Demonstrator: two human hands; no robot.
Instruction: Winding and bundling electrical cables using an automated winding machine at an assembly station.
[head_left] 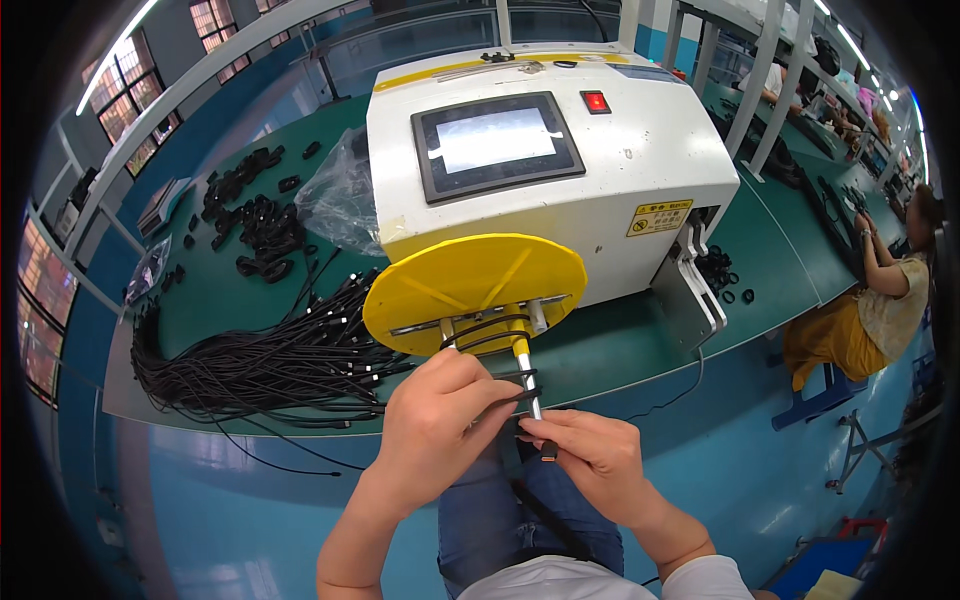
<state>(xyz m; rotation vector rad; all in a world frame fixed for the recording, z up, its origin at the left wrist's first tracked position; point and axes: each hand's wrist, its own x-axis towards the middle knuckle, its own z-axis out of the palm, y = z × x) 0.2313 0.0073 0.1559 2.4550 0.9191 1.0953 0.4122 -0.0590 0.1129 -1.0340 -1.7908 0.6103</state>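
Observation:
A black cable (487, 341) loops around the two pegs that stick out from the round yellow disc (470, 280). My left hand (432, 418) is closed in a pinch on the cable, beside the right-hand peg (530, 378). To the right of that peg's tip, my right hand (598, 455) grips the cable near its end, thumb and fingers pressed together. The cable's plug (548, 452) pokes out below those fingertips. Behind the disc stands a white winding machine (560, 190) with a screen (498, 140) and a red switch (596, 102).
A large bundle of black cables (250, 365) covers the green table's left front, some ends hanging over the edge. Behind lie loose black parts (260, 220) and a clear plastic bag (343, 195). A metal bracket (690, 290) juts from the machine's right. Another person (880, 300) sits far right.

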